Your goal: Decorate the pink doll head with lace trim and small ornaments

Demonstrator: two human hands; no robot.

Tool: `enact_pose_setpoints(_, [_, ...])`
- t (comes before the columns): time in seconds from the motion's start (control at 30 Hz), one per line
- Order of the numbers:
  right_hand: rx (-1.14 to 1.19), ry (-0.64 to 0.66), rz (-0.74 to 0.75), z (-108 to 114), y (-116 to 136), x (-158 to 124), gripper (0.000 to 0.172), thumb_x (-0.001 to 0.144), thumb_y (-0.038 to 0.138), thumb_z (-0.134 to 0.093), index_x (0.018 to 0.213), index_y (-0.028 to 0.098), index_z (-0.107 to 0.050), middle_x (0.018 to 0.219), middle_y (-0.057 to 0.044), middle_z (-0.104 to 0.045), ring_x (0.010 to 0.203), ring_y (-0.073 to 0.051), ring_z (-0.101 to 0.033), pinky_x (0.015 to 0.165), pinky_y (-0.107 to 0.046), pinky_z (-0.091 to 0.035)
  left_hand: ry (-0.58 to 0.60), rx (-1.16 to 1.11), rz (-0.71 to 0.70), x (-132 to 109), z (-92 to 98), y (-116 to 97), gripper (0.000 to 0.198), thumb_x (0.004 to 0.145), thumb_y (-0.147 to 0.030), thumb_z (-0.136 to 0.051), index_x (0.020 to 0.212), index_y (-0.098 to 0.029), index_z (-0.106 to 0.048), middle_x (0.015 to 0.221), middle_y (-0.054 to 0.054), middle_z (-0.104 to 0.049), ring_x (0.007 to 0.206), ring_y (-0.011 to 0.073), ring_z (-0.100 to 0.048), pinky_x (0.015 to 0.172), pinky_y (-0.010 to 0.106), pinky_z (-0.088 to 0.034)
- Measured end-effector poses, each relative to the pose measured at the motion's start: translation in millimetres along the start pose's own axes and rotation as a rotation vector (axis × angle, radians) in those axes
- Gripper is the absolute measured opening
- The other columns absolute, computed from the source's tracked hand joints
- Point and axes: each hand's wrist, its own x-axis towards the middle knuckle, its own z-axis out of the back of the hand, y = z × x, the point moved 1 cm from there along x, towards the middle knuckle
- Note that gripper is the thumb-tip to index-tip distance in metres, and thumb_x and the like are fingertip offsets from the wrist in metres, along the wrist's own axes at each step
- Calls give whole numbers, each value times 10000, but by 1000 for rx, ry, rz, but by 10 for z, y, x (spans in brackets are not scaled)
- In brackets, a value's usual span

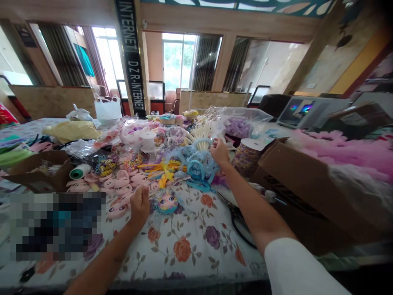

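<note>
From here: doll head [167, 202] on the counter [222, 260], left hand [140, 207] just left, right hand [220, 151] beyond-right near blue trim [201, 164], can't tell if either's fingers grip; keep movements high, snag-free.

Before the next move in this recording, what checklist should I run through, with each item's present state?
1. Doll-face piece visible on the flowered cloth: ok, its printed eyes show.
2. Left hand near that piece: ok, it is just beside it, on the left.
3. Right hand holding something: cannot tell; its fingertips are together near the pale sticks.
4. Scissors in full view: not ok, the right forearm seems to hide part.
5. White-topped spool upright: ok, beyond the right forearm.
</note>
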Motion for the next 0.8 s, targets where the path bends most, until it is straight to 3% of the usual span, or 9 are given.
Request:
enact_pose_setpoints(0.27, [-253, 129, 54, -236, -74, 541, 439, 824, 82, -459, 1260, 79, -514, 1138, -198, -637, 1087, -301, -566, 938, -373, -369, -52, -111, 136, 5, -7, 38, 328, 888, -527, -359, 758, -234, -427, 539, -40, -413, 504, 137, -415, 510, 248, -345])
enact_pose_setpoints(0.37, [-324, 155, 56, -334, -66, 626, 324, 896, 197, -513, 1208, 117, -549, 1159, -153, -615, 1072, -267, -574, 927, -409, -424, -25, -135, 126, 6, -10, 9, 275, 876, -498, -419, 832, -227, -440, 564, -42, -460, 515, 138, -446, 529, 251, -357])
enact_pose_setpoints(0.47, [-379, 159, 42, -396, -66, 662, 340, 907, 334, -562, 1200, 163, -547, 1208, -89, -574, 1021, -215, -596, 856, -430, -514, -13, -147, 137, 9, -16, -1, 232, 868, -454, -454, 874, -222, -453, 561, -51, -476, 510, 136, -450, 531, 246, -355])
enact_pose_setpoints(0.67, [-397, 127, 25, -300, -36, 700, 315, 890, 159, -443, 1141, 63, -606, 1125, -223, -628, 1090, -311, -570, 872, -390, -438, -17, -162, 150, 18, -33, -45, 216, 857, -430, -472, 915, -222, -467, 562, -61, -462, 504, 135, -428, 525, 241, -344])
enact_pose_setpoints(0.8, [-377, 175, 47, -161, 81, 689, 392, 802, 134, -499, 1174, 68, -602, 1129, -224, -638, 1084, -334, -572, 858, -387, -432, -50, -148, 145, 30, -32, -88, 217, 853, -429, -468, 903, -218, -468, 541, -69, -424, 484, 133, -402, 515, 242, -330])
